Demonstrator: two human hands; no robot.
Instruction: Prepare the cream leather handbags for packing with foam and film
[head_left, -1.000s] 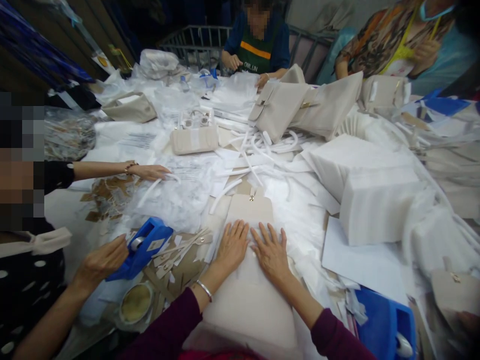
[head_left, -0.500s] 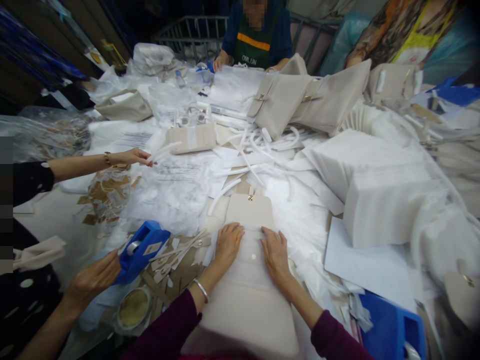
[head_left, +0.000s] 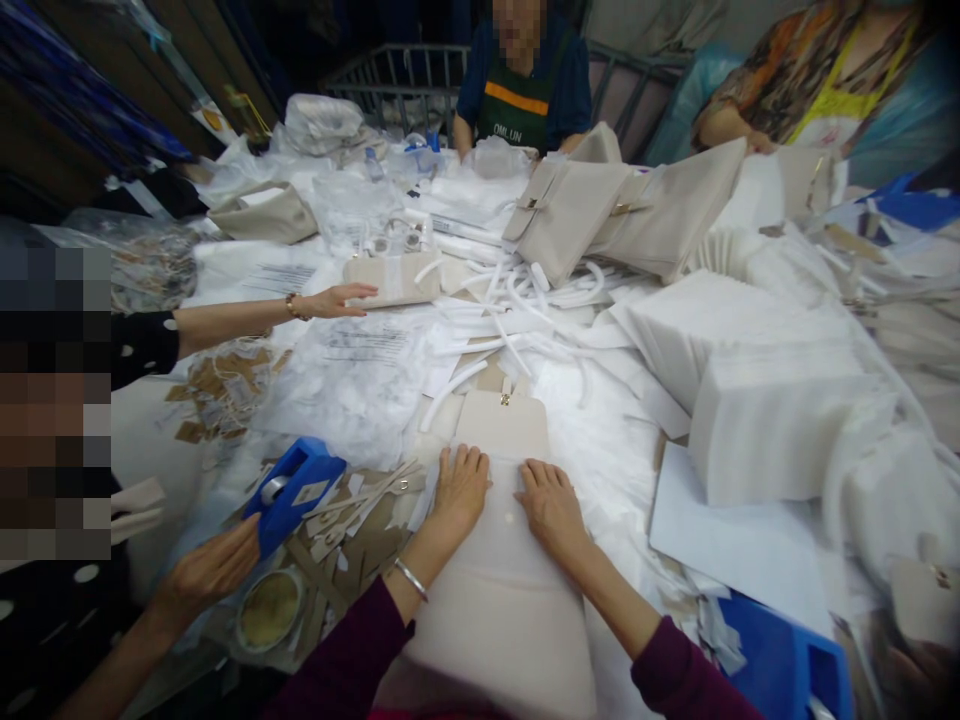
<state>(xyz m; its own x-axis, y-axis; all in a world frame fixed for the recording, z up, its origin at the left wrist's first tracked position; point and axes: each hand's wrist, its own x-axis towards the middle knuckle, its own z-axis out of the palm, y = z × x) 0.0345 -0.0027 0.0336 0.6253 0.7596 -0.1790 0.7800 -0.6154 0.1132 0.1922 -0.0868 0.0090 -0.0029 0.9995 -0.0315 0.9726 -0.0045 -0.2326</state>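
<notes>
A beige handbag point(head_left: 517, 640) lies in front of me with its flap point(head_left: 502, 420) folded out away from me and a small gold clasp point(head_left: 505, 398) at the far end. Over its middle lies a thin white translucent sheet point(head_left: 501, 545). My left hand point(head_left: 461, 490) rests flat on the sheet's left edge, fingers stretched out. On the opposite edge my right hand point(head_left: 551, 505) lies flat too, fingers slightly spread. Neither hand grips anything; both press lightly on the sheet and bag.
A co-worker's hand point(head_left: 214, 570) at left touches a blue tape dispenser point(head_left: 300, 490); their other hand point(head_left: 341, 300) reaches to a wrapped beige bag point(head_left: 394, 278). White foam sheets point(head_left: 780, 400) are stacked at right. Another blue dispenser point(head_left: 787, 660) sits lower right. Beige bags point(head_left: 577, 215) stand behind.
The co-worker's far hand has moved right, from loose white strips to the wrapped beige bag. My hands stay at nearly the same place on the sheet. The view has shifted slightly.
</notes>
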